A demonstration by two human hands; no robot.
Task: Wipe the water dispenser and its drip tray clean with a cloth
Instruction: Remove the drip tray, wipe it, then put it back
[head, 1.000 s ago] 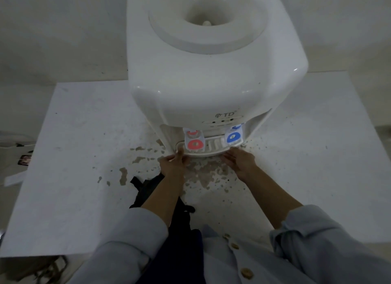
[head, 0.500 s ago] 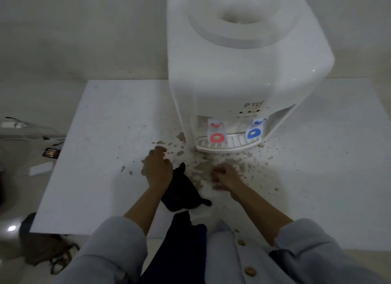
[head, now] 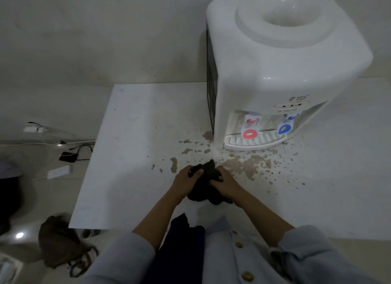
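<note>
Both hands hold the dark cloth (head: pixel 204 183) on the white table (head: pixel 131 148): the left hand (head: pixel 186 181) grips its left side with curled fingers, the right hand (head: pixel 226 184) grips its right side. Just behind them brown stains (head: pixel 251 164) cover the table, then the drip tray (head: pixel 255 140) of the white water dispenser (head: pixel 281 72), before a pale wall (head: pixel 95 36).

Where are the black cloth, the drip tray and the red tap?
black cloth (head: pixel 206 173): head view, bunched middle between the hands.
drip tray (head: pixel 257 140): head view, slotted top.
red tap (head: pixel 250 133): head view, round red end.
</note>
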